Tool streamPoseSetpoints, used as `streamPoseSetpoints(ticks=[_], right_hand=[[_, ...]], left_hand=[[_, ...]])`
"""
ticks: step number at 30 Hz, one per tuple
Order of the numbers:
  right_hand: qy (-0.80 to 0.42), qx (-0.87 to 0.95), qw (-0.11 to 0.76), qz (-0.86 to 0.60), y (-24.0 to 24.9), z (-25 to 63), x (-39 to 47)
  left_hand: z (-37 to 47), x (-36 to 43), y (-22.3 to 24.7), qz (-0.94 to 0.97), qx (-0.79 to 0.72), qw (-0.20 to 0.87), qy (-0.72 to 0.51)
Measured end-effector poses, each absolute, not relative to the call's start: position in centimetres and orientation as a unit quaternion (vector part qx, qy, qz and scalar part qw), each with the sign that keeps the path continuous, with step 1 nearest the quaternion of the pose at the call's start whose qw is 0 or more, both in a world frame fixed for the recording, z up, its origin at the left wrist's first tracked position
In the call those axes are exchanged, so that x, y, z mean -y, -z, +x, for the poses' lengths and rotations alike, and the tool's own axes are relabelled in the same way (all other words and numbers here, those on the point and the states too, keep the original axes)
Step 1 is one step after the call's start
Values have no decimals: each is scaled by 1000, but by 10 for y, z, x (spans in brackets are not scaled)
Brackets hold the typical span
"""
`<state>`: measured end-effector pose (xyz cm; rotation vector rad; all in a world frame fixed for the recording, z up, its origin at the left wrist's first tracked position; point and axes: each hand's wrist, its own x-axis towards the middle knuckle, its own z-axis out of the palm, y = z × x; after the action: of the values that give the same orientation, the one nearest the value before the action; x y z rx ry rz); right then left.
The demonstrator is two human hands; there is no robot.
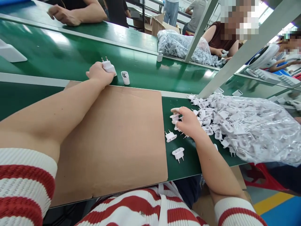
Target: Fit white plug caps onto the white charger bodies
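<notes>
My left hand (98, 74) is closed around a white two-pin charger (109, 67) over the green belt, its pins pointing away from me. Just right of it, a white charger housing (125, 78) lies on the belt. At the edge of the pile, my right hand (187, 121) has its thumb and fingers around a white plug piece (175, 117). Nearer to me lie two loose plug pieces, one (170, 136) by the cardboard and another (178, 154) with its pins toward me. The fingers partly hide the piece in my right hand.
A cardboard sheet (122, 135) covers the bench before me. To the right, plug pieces spill from a clear plastic bag (263, 125). Another full bag (174, 42) stands across the belt (77, 53). A slanted metal post (244, 50) rises at right. Co-workers sit opposite.
</notes>
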<state>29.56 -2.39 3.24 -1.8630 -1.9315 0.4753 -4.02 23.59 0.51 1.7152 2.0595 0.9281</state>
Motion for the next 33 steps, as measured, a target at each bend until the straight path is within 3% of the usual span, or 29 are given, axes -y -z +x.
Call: streamPoseSetpoints(ticks=[5,13,20,24,27,33], right_hand=[[-200,659,376,-620,-28,299,20],[-296,583,466,-596,-25,295,19],[-372,573,441,-582,-34,295,21],[-279,647,413,-577,-39,295,25],[-250,657,416,-577,-38,293,27],[-246,622,419,-613,-34,286,26]], left_hand=[[-28,-204,-6,699,-626,55,-342],[-3,-195,-5,740,-555,189,-331],[43,-79,-16,836,-347,320,-282],[49,-50,-11,844,-286,378,-250],[46,-52,-5,827,-287,411,-256],[56,-55,-1,805,-402,342,-270]])
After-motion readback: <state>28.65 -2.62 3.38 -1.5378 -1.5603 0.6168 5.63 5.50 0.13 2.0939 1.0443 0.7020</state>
